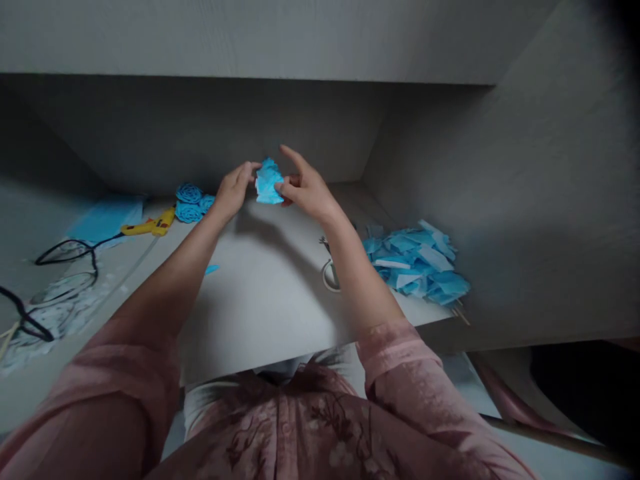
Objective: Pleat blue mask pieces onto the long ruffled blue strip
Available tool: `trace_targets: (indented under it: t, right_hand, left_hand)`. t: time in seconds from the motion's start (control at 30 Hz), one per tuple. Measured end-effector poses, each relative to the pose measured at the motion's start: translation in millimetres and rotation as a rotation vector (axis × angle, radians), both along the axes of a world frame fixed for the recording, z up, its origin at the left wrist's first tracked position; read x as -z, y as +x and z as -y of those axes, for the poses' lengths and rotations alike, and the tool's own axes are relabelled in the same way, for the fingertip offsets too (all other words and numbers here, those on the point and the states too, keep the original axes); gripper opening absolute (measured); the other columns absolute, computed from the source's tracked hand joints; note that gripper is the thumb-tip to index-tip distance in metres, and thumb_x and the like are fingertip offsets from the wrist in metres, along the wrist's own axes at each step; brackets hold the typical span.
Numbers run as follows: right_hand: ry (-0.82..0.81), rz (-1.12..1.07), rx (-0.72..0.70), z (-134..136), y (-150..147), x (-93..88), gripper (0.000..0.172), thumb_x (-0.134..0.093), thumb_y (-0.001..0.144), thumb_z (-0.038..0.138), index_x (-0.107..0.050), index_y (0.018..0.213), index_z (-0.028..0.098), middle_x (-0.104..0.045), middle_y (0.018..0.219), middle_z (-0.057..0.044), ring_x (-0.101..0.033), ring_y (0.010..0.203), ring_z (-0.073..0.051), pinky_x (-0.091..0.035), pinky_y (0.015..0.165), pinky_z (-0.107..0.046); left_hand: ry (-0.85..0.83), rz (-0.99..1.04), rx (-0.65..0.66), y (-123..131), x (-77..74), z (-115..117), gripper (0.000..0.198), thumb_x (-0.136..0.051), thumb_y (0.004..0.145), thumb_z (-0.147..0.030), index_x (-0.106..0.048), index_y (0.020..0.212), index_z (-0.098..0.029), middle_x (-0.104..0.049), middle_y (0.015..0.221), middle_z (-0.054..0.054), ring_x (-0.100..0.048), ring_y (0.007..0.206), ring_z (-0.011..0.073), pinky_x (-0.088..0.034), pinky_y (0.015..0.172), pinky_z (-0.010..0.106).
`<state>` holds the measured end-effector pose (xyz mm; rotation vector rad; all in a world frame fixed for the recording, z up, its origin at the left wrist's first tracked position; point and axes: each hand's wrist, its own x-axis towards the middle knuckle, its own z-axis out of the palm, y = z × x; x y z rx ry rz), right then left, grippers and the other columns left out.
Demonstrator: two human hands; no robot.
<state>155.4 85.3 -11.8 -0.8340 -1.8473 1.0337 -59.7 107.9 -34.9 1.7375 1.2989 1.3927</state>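
Shirt: pink with a dark flower print, right at the near edge, with pink sleeves on both arms.
Table: pale grey and flat, with grey walls at the far side and on the right.
Blue piece: small and bright blue, soft and crumpled, with bumpy edges. It is held up in the air over the far middle of the table, between the two hands.
Left hand: fingertips are pinched narrow on the left edge of the blue piece.
Right hand: thumb and fingers pinch the right edge of the blue piece, and one finger points up.
Blue pile: lots of cut blue bits heaped on the right side of the table.
Scissors: mostly hidden behind the right arm; only a round handle shows.
Blue roses: rolled-up blue rounds, far left.
Glue gun: yellow, lying just beside the roses.
Black cord: curls over the left side.
White scraps: spread out near the left edge.
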Motion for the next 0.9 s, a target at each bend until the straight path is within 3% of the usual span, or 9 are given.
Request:
trace_targets:
  t: [0.1,0.17,0.27,0.5,0.73,0.9]
  right_hand:
    - [-0.191,0.193,0.072,10,-4,33.1,0.083,-0.062,0.096,0.009,-0.033,0.173,0.018,-0.061,0.072,0.005,-0.062,0.065,-0.013,-0.055,0.063,-0.023]
    - [-0.309,0.335,0.043,25,-5,51.0,0.08,-0.061,0.095,0.005,-0.036,0.171,0.013,-0.06,0.068,0.005,-0.06,0.061,-0.013,-0.05,0.059,-0.022]
    - [-0.385,0.408,0.039,47,-7,65.4,0.082,-0.059,0.096,0.003,-0.032,0.174,0.012,-0.061,0.071,0.005,-0.058,0.058,-0.011,-0.049,0.058,-0.023]
    - [-0.398,0.42,0.083,70,-13,73.7,0.085,-0.06,0.094,0.006,-0.031,0.174,0.015,-0.067,0.078,0.002,-0.061,0.061,-0.012,-0.054,0.06,-0.022]
    - [-0.332,0.496,0.124,90,2,78.8,0.073,-0.058,0.103,0.02,-0.037,0.173,0.018,-0.077,0.093,-0.007,-0.062,0.057,-0.013,-0.055,0.061,-0.025]
    - [-0.276,0.5,0.127,105,18,82.8,0.067,-0.056,0.107,0.024,-0.041,0.172,0.016,-0.079,0.089,-0.008,-0.065,0.063,-0.015,-0.056,0.069,-0.027]
  left_hand:
    - [-0.143,-0.297,-0.039,-5,26.1,14,0.051,-0.042,0.111,-0.052,-0.08,0.119,-0.018,-0.067,0.068,0.004,-0.062,0.07,0.0203,-0.046,0.073,0.028]
    - [-0.267,-0.422,-0.003,-7,37.8,26,0.047,-0.044,0.111,-0.045,-0.081,0.108,-0.017,-0.057,0.054,0.001,-0.055,0.06,0.0189,-0.04,0.067,0.028]
    - [-0.346,-0.36,-0.013,-9,40.7,39,0.039,-0.051,0.107,-0.037,-0.079,0.089,-0.017,-0.052,0.049,-0.001,-0.049,0.053,0.0164,-0.036,0.062,0.028]
    - [-0.421,0.186,-0.08,-11,25.6,55,0.018,-0.059,0.099,-0.018,-0.06,0.081,-0.019,-0.056,0.057,-0.003,-0.045,0.049,0.011,-0.037,0.057,0.025]
    - [-0.395,0.111,-0.196,-30,35.5,60,0.012,-0.063,0.093,-0.017,-0.057,0.083,-0.02,-0.056,0.061,-0.004,-0.045,0.05,0.0092,-0.038,0.058,0.024]
    - [-0.361,-0.066,-0.262,-46,45.4,52,0.008,-0.059,0.086,-0.013,-0.062,0.087,-0.02,-0.056,0.065,-0.003,-0.045,0.052,0.012,-0.038,0.061,0.028]
